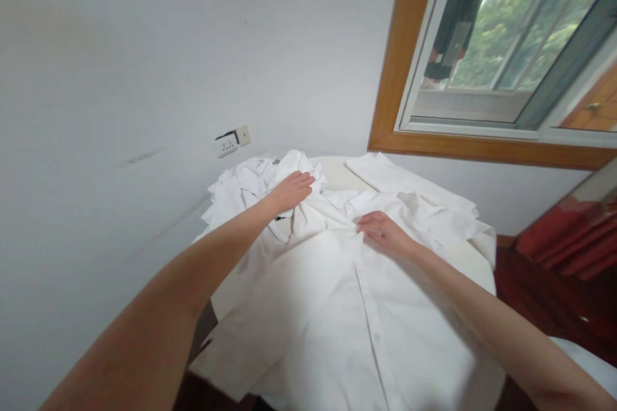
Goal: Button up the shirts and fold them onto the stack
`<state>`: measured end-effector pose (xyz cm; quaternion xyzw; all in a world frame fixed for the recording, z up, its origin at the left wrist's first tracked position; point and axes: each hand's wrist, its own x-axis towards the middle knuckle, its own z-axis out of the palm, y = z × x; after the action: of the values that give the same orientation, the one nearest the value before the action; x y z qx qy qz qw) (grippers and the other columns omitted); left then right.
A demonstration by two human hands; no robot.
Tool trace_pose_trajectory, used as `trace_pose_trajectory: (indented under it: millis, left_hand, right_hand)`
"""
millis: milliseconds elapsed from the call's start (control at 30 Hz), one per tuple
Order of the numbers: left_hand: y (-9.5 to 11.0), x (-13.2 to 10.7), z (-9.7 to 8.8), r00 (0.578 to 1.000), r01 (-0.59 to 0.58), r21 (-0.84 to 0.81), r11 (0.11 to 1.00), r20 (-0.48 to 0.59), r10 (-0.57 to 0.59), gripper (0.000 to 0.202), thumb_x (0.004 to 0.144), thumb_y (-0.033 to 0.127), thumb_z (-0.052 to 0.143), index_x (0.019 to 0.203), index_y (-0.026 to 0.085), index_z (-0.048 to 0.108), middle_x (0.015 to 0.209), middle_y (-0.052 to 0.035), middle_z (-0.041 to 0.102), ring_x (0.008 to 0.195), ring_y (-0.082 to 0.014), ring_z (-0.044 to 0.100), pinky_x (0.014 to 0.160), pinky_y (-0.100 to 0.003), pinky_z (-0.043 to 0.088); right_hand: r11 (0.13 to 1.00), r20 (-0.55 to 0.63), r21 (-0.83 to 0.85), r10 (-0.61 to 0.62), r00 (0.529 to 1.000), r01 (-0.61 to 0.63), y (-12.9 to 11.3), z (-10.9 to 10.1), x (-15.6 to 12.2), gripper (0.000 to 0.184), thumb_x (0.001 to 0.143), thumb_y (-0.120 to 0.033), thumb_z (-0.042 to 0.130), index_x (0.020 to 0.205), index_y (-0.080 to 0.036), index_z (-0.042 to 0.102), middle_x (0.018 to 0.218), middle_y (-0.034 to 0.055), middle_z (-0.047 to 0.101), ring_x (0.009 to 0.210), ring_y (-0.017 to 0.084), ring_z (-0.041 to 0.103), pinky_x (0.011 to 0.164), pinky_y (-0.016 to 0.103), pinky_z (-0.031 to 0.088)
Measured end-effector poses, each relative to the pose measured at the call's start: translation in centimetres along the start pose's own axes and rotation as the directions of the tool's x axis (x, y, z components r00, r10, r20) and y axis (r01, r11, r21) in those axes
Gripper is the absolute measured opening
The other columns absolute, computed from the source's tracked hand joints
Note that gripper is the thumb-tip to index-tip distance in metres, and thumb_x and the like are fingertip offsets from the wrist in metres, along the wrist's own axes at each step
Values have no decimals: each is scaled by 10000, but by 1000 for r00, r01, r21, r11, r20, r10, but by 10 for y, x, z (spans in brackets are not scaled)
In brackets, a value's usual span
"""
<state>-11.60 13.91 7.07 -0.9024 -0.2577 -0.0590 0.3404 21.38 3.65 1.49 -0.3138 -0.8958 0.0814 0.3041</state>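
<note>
A white button-front shirt [328,295] is spread over the table, its placket running down toward me and its near edge hanging past the front. My left hand [293,190] lies on bunched white cloth at the far left, fingers stretched out and fairly flat. Near the top of the placket, my right hand [384,232] has its fingertips pinched on the shirt. The fabric between both hands is gathered in folds. What lies beneath my left palm is hidden.
Crumpled white garments [236,192] are heaped at the back left. Flatter white cloth [409,183] lies at the back right of the pale tabletop [332,173]. Behind are a wall socket [225,145] and a wood-framed window [385,109]. A red curtain [573,231] hangs at right.
</note>
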Motion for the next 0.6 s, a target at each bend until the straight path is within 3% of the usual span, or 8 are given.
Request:
trace_pose_trajectory:
  millis: [133,267,400,600]
  left_hand:
    - [6,1,0,998,60,28,998,2,-61,115,866,167,572,789,137,653,991,-125,625,993,-255,507,825,-380,343]
    - [12,0,-1,993,122,33,992,-2,-122,106,862,143,560,799,133,644,998,-132,614,1001,-259,504,824,-382,341]
    - [16,-2,-2,986,167,16,986,14,-167,129,891,143,514,837,141,631,1029,-126,604,1030,-257,492,855,-387,331]
    - [28,-2,-6,940,339,5,941,23,-339,173,905,142,468,874,158,637,1058,-133,600,1046,-281,477,861,-415,325]
  right_hand:
    - [987,-5,-147,59,998,-59,-12,14,-12,422,785,-130,545,1192,-190,640,1176,131,647,1111,256,569,964,435,447]
    - [978,97,-181,-82,992,99,-49,8,-21,570,834,-173,533,1398,-223,462,1344,126,557,1196,254,518,993,411,416]
    - [965,49,-197,-164,985,170,-66,5,-43,618,907,-291,500,1484,-198,298,1409,164,501,1153,249,542,938,405,433]
    - [918,-30,-228,-339,940,324,-91,8,-58,331,929,-278,526,1257,-289,563,1200,74,661,1072,232,566,896,409,402]
